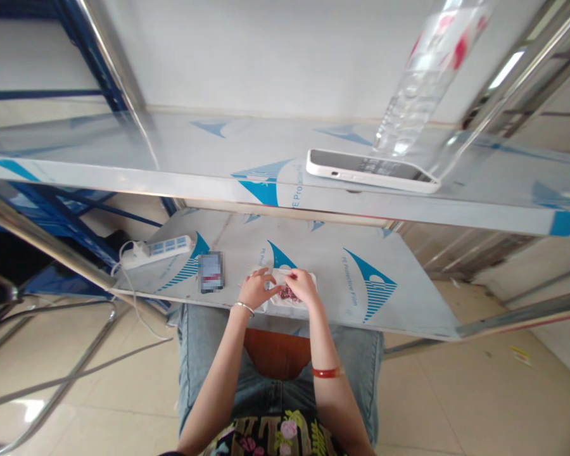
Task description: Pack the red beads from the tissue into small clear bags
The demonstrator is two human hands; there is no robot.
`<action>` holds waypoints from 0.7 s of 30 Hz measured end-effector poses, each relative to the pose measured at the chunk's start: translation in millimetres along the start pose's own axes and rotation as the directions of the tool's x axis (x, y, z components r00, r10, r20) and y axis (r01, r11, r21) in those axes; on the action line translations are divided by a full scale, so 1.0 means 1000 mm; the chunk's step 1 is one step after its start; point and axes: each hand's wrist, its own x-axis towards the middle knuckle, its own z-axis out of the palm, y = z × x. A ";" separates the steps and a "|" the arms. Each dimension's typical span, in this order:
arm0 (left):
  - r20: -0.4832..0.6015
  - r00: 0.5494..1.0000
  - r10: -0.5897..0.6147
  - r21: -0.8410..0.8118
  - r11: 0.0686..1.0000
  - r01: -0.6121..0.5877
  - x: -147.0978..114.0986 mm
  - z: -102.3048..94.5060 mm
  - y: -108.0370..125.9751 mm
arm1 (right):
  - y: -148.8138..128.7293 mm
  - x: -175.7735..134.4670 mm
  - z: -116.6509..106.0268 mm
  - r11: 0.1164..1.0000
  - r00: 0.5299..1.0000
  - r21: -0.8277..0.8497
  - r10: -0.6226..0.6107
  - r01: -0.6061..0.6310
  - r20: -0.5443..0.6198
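Note:
Dark red and pinkish beads or similar small pieces [289, 294] lie in a shallow white tray [287, 308] on the lower shelf. My right hand [303, 286] is over the tray's right side, its thumb and forefinger pinched together; whatever is between them is too small to make out. At the tray's left edge, my left hand [257, 289] has its fingers bent and its thumb and forefinger curved towards each other near the right fingertips. Anything it holds is too small to see.
A phone-like device [211, 272] and a white power strip [159, 251] with a cord lie to the left. On the upper shelf [185, 149], overhanging the hands, are a white-cased phone [373, 171] and a clear plastic bottle [427, 76].

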 end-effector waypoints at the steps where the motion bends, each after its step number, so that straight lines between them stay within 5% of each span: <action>1: 0.007 1.000 0.018 -0.014 1.000 -0.018 0.000 -0.001 -0.001 | 0.002 0.000 -0.001 1.000 1.000 0.010 0.001 -0.001 -0.005; 7: -0.022 0.987 0.157 -0.162 0.974 -0.158 0.002 0.001 0.000 | 0.009 0.003 -0.003 0.994 1.000 0.110 -0.028 0.026 0.010; 12: -0.036 0.985 0.166 -0.306 0.937 -0.169 0.002 0.002 0.005 | 0.014 0.007 0.000 0.979 0.993 0.201 -0.059 0.037 0.106; 16: -0.074 0.981 0.178 -0.345 0.919 -0.193 0.002 0.002 0.002 | 0.024 0.009 -0.002 0.971 0.994 0.233 -0.071 0.051 0.077; 21: -0.106 0.987 0.119 -0.368 0.917 -0.150 0.003 0.006 -0.005 | 0.054 0.006 -0.010 0.986 0.986 -0.012 0.168 -0.169 -0.020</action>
